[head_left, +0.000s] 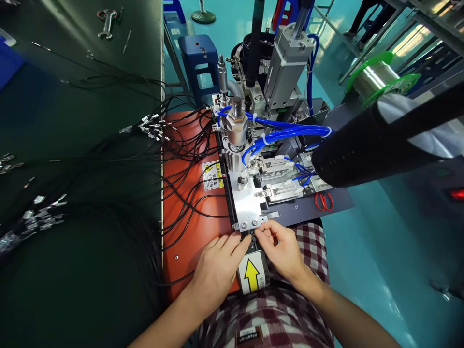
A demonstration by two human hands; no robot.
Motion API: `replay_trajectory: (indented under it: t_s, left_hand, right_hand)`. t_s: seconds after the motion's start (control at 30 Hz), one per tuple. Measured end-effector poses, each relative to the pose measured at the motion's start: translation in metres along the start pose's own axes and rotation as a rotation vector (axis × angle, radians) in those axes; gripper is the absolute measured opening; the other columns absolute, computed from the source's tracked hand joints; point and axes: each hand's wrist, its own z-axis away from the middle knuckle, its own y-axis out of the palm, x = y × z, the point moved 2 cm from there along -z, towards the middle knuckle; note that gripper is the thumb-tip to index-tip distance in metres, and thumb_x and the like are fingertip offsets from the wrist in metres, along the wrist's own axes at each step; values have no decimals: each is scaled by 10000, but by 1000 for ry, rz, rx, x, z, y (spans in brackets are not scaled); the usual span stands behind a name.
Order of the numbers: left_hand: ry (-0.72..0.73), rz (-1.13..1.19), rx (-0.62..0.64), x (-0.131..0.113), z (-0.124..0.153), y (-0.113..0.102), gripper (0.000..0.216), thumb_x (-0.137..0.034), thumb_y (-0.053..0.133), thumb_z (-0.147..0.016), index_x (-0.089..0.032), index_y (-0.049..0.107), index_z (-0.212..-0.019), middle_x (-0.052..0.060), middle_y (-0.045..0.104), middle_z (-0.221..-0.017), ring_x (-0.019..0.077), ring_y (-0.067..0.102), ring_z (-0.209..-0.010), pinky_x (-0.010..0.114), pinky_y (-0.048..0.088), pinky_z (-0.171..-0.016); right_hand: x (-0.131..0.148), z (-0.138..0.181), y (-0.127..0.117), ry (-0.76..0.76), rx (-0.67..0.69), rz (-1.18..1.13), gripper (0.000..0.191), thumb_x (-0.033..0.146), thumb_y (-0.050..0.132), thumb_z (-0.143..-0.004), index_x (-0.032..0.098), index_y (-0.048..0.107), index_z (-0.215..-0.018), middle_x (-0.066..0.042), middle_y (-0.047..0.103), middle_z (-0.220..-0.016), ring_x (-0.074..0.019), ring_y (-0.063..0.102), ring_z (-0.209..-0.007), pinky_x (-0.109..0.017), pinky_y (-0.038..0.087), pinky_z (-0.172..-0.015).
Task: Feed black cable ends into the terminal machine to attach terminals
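Observation:
Both of my hands meet at the near end of a silver machine head (250, 205). My left hand (219, 263) is closed, its thumb and fingertips at the slot under the metal plate. A black cable (177, 280) disappears beneath this hand; whether the fingers grip it is hidden. My right hand (282, 246) pinches with thumb and forefinger at the plate's right corner, and what lies between them is too small to make out. Just below the fingertips sits a block with a yellow arrow label (251, 275).
Many black cables with shiny metal ends (154, 128) cross the orange-red board (188, 208) and dark green table (90, 270). Red-handled scissors (324, 202) lie to the right. A black tube (351, 140) juts in above. Wrenches (108, 24) rest at the back left; a green wire spool (379, 79) stands back right.

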Motion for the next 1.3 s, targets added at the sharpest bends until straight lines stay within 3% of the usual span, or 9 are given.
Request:
replay_trajectory:
  t_s: [0.13,0.27,0.33,0.5,0.7,0.9,1.0,1.17,1.3]
  left_hand:
    - [-3,2,1,0,0,-1,364,-40,410,-855,-148,630,-1124,82,679,-927,199,606,-719,317,493,-618]
    - [0,8,-2,0,0,-1,367,-46,418,-853,-144,630,-1135,82,676,-939,201,612,-736,320,508,-634]
    - [6,12,-8,0,0,-1,370,-43,413,-849,-136,633,-1132,88,674,-948,206,612,-746,327,514,-640]
    - [5,3,4,0,1,0,390,-46,391,-853,-143,633,-1143,91,667,-939,204,602,-746,325,514,-641]
    - [15,-15,33,0,2,0,427,-42,363,-853,-151,623,-1174,90,672,-958,193,591,-735,311,499,-648]
    - [33,-29,43,2,4,2,448,-28,356,-844,-136,619,-1190,93,680,-950,192,584,-707,308,492,-621]
    - [28,-37,35,3,4,3,452,-24,350,-838,-140,633,-1171,90,685,-941,198,590,-716,314,500,-627]
    - [18,-8,43,2,3,2,440,-38,361,-847,-148,628,-1180,84,686,-950,192,589,-708,306,502,-623]
    - [11,0,59,2,3,1,443,-42,354,-853,-151,621,-1189,87,681,-947,193,591,-719,305,503,-629]
  right_hand:
    - [4,4,-8,-166,-28,191,132,231,501,-916,178,607,-859,-13,622,-734,-136,551,-648,-249,402,-639]
    - [5,5,-10,-215,-6,293,156,222,469,-922,179,599,-849,-25,642,-764,-150,558,-676,-274,388,-680]
    - [3,2,-9,-133,14,233,178,247,458,-922,179,586,-820,-13,604,-708,-139,522,-625,-267,380,-632]
    - [-12,-9,-3,226,201,-256,187,286,494,-872,174,545,-730,49,446,-554,-94,380,-470,-213,301,-446]
    - [-22,5,-6,254,94,-343,227,356,565,-856,160,597,-743,42,456,-587,-88,386,-515,-201,296,-453]
    - [-20,18,12,411,158,-572,311,469,642,-778,168,578,-733,69,406,-515,-65,304,-401,-202,252,-371]
    - [-14,18,10,336,70,-417,239,390,603,-816,176,577,-714,50,436,-527,-86,349,-434,-219,285,-407]
    - [5,18,-4,-26,-106,180,171,220,526,-855,185,621,-717,10,516,-577,-130,449,-543,-282,366,-584]
    - [1,12,-6,26,-28,55,156,211,521,-855,183,595,-721,23,490,-571,-122,434,-527,-257,359,-535]
